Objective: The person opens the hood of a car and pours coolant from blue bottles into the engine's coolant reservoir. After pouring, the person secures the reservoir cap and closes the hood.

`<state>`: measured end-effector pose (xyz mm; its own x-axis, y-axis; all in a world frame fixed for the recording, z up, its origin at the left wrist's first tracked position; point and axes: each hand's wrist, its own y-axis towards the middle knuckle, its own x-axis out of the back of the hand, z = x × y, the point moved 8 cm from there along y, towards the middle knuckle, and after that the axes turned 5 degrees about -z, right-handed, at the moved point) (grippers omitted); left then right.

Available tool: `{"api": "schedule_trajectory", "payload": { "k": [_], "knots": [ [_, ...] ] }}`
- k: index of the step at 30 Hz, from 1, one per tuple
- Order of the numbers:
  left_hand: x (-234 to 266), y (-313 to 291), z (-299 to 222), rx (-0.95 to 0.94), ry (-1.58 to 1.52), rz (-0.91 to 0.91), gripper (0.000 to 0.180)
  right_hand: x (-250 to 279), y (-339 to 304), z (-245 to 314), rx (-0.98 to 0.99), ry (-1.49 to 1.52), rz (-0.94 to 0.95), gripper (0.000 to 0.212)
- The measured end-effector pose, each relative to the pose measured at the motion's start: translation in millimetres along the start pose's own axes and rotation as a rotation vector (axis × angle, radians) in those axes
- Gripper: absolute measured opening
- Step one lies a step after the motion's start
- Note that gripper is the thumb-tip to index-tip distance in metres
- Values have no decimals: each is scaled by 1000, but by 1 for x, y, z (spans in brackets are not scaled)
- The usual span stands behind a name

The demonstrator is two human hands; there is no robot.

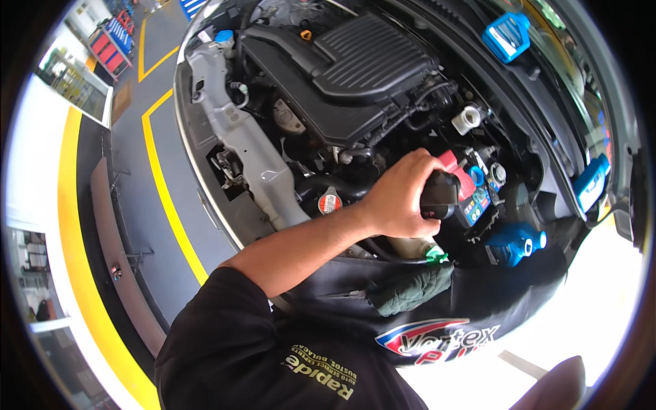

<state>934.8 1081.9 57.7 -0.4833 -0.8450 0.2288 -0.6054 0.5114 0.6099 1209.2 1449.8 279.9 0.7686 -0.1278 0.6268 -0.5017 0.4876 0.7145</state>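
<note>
The left hand [404, 198] reaches across the engine bay and pinches a black part [441, 194], fingers over the far side, thumb on the near side. The part sits just beside the battery [476, 208]; its underside is hidden, so whether it is seated or lifted cannot be told. The right hand does not show; its state cannot be told.

Findings on method: the opposed grip looks sound. The part would best be moved straight and slowly, without twisting, and kept clear of the red cover [448, 161] close by the fingertips. The forearm crosses near the radiator cap [329, 203]; contact cannot be judged, and heat there is a possible hazard, so a higher elbow is advised. A second hand would likely steady the part. The green cap [436, 255] lies near the thumb and should not be knocked. The cloth [413, 288] on the fender cover [536, 290] is within reach for wiping.
</note>
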Motion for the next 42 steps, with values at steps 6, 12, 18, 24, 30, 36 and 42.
{"api": "schedule_trajectory", "payload": {
  "k": [6,12,18,24,30,36,42],
  "knots": [
    [7,2,2,-29,15,-1,67,-10,-5,44,88,94,-253,32],
    [0,5,11,-4,14,11,72,-115,-108,158,502,461,-194,33],
    [-1,4,16,25,-21,62,75,-191,-136,195,418,239,474,23],
    [7,8,13,4,-24,68,74,-196,-134,169,227,-47,751,26],
    [3,12,-1,-5,-103,172,67,-202,-149,171,290,-63,910,28],
    [-4,9,4,-15,-54,212,70,-205,-155,172,291,-76,938,27],
    [-5,8,8,-53,13,214,69,-204,-178,188,322,126,1144,25]
  ]
}}
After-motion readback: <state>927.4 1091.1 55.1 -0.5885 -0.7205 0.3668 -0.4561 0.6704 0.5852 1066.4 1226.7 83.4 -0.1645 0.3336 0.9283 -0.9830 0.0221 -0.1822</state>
